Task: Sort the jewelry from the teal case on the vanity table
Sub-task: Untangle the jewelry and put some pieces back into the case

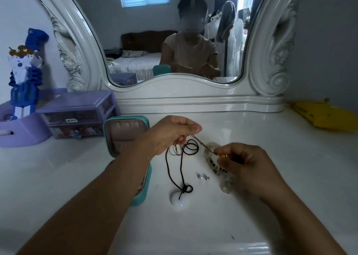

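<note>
The teal case (126,136) lies open on the white vanity table (290,177), partly under my left forearm. My left hand (170,132) pinches one end of a thin chain (201,144) above the table. My right hand (246,165) pinches the chain's other end, near a small gold piece. A black cord necklace (174,169) with a white round pendant (180,201) rests on the table between my arms. Two small silver stud earrings (204,177) sit to its right. A pale beaded bracelet (215,163) with dark and gold beads lies under my right hand, partly hidden.
A purple drawer box (77,113) stands behind the case at left, with a purple stand (21,130) holding a blue and white paper bouquet. The mirror's white base (193,99) runs along the back. A yellow flat object (325,117) lies at far right.
</note>
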{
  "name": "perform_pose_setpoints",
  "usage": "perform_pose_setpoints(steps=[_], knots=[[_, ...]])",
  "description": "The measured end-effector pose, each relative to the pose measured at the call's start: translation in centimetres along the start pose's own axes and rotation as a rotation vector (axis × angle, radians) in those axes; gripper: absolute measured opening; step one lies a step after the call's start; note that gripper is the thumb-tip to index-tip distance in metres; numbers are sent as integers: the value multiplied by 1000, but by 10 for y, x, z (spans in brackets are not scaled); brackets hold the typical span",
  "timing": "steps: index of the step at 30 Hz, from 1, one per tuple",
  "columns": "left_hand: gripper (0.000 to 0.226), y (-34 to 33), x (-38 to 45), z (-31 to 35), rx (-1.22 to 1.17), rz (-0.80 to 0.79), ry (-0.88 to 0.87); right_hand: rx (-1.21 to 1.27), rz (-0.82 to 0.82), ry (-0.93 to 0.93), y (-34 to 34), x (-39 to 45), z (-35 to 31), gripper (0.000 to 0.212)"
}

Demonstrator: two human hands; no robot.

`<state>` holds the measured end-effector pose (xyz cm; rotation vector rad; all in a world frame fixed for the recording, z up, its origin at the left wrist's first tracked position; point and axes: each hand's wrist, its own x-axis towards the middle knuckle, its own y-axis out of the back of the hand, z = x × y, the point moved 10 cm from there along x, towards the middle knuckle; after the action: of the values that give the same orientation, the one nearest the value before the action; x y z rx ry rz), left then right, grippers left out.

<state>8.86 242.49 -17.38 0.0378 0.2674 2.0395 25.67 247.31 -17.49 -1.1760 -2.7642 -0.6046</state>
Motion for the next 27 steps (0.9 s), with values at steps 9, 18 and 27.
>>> perform_pose_setpoints(steps=[9,18,27], knots=[[7,-2,5,5,493,157,-221,-435,39,1,-37,-34,1,18],[7,-15,6,-5,707,98,-274,-707,62,164,-54,-38,-4,19],[15,-7,-4,9,874,155,-323,-692,105,146,-32,-35,-2,24]])
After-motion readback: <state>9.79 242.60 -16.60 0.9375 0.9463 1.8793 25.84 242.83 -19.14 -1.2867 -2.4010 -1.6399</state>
